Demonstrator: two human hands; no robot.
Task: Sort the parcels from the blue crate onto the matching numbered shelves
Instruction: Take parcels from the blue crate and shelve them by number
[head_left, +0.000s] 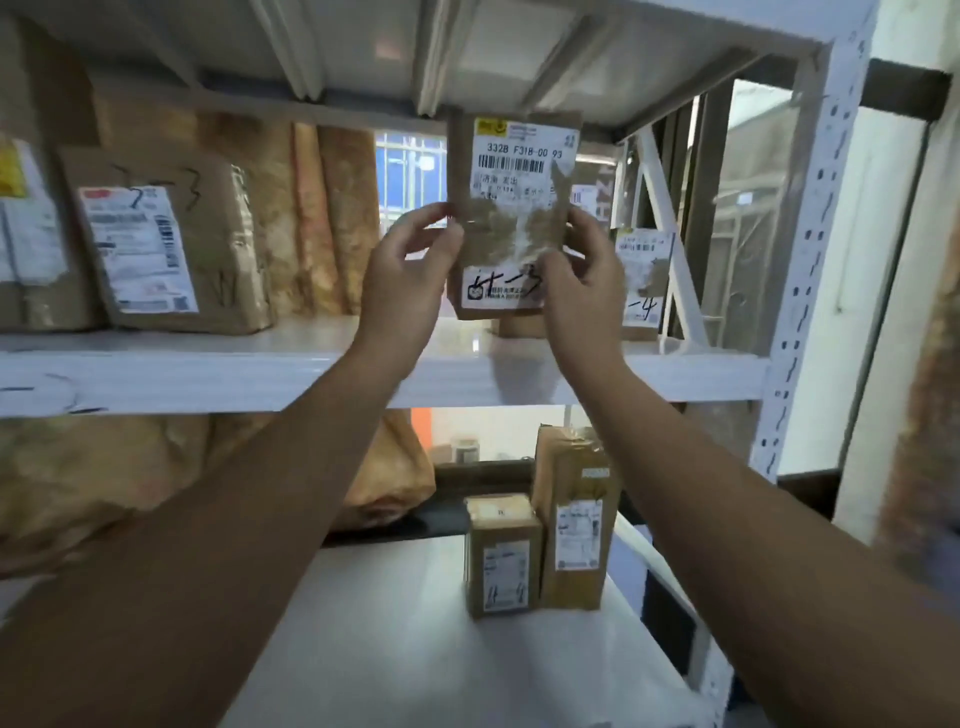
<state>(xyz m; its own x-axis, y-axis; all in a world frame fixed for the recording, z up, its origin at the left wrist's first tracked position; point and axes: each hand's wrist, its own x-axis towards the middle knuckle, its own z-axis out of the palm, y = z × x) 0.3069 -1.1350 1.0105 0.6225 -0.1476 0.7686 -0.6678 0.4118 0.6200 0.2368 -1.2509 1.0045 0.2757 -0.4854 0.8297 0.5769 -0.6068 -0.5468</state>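
A flat brown parcel (511, 208) with a white barcode label and handwritten black marks near its bottom is held upright in front of the upper shelf (260, 374). My left hand (410, 270) pinches its left edge. My right hand (582, 270) grips its right edge, fingers curled round the lower corner. The parcel hangs above the shelf surface, not touching it. The blue crate is out of view.
A brown box (171, 244) with a "3" scrawled on it stands at the upper shelf's left, tan bags behind it. A labelled parcel (641, 280) sits at the right. Two upright boxes (540, 540) stand on the lower shelf (395, 649). A white perforated post (810, 260) frames the right side.
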